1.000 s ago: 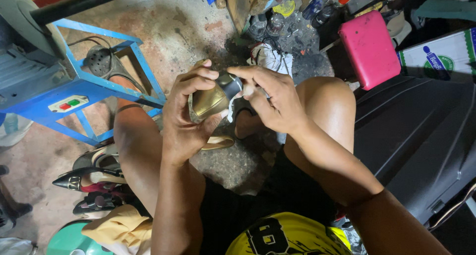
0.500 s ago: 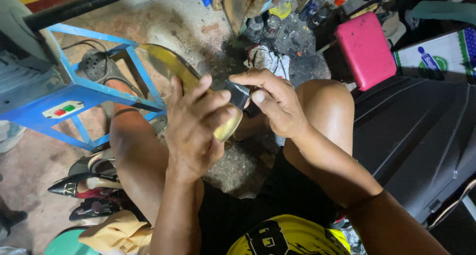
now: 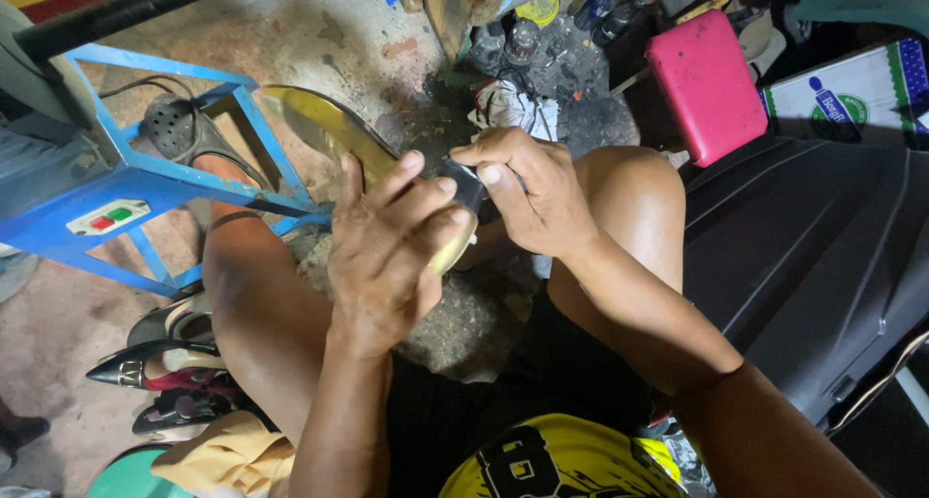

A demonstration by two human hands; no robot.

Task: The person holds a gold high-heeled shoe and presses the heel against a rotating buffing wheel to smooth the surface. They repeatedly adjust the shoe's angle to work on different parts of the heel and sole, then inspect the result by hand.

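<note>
A: What am I seeing closest in?

B: I'm looking down past a yellow shirt [image 3: 552,464] to both knees. My left hand [image 3: 392,251] is wrapping shut around the rear of a gold shoe [image 3: 329,130], fingers curled over its edge. A second ago the shoe was bunched up between both hands; now it is lying turned so its long glossy sole is pointing up and left, out over the blue metal frame [image 3: 116,183].

A: And the other hand?

B: My right hand [image 3: 527,188] is pinching closed on a small dark tool [image 3: 464,181], pressing it just at the heel end of the shoe. I'm judging that the turn is exposing the heel area for that tool.

A: What is lying farther out?

B: Some dark heeled shoes [image 3: 145,362] are lying on the floor by the left knee. Beyond the hands, a white rag [image 3: 508,106] is sitting on the stained floor [image 3: 319,33], and a pink case [image 3: 706,82] is resting near the top right.
</note>
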